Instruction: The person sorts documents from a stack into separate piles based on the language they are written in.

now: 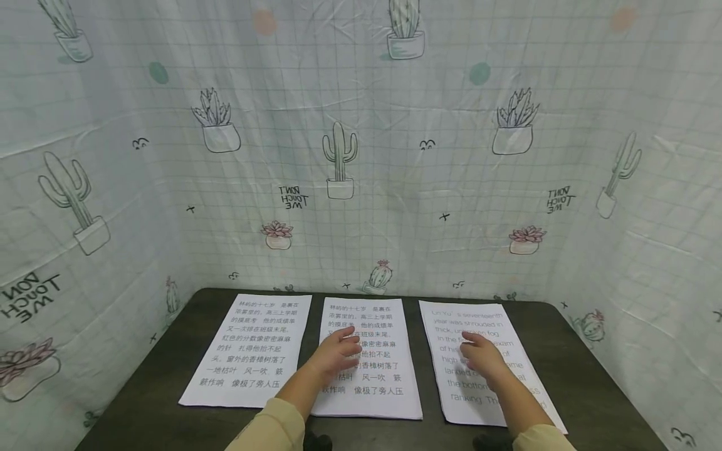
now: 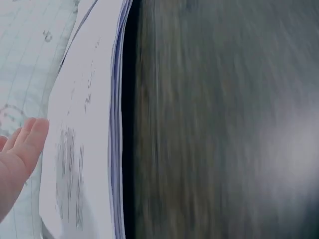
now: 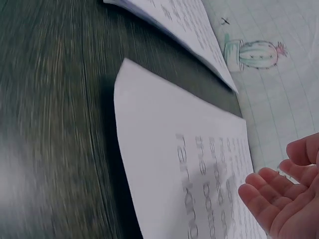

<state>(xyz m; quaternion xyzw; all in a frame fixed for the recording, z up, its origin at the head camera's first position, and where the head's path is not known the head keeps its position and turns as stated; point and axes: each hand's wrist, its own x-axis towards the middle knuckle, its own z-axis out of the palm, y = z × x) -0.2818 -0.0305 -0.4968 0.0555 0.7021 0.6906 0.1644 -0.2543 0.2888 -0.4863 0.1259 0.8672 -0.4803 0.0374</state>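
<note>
Three stacks of printed paper lie side by side on a dark wooden table. My left hand (image 1: pixel 336 355) hovers over the middle stack (image 1: pixel 366 401), which carries Chinese text; its fingers are relaxed and hold nothing. Over the right stack (image 1: pixel 457 369), printed in English, is my right hand (image 1: pixel 484 356), fingers loosely bent with nothing between them. The left stack (image 1: pixel 248 351) also bears Chinese text, and no hand is over it. In the left wrist view, several sheet edges of a paper stack (image 2: pixel 89 99) show. The right wrist view has the English stack (image 3: pixel 149 119) below the right hand (image 3: pixel 289 194).
A pale cloth (image 1: pixel 383 94) with cactus drawings hangs behind the table and along both sides. Bare dark wood of the table (image 1: pixel 158 369) shows left of the stacks. Two small dark objects (image 1: pixel 318 442) sit at the near edge, partly cut off.
</note>
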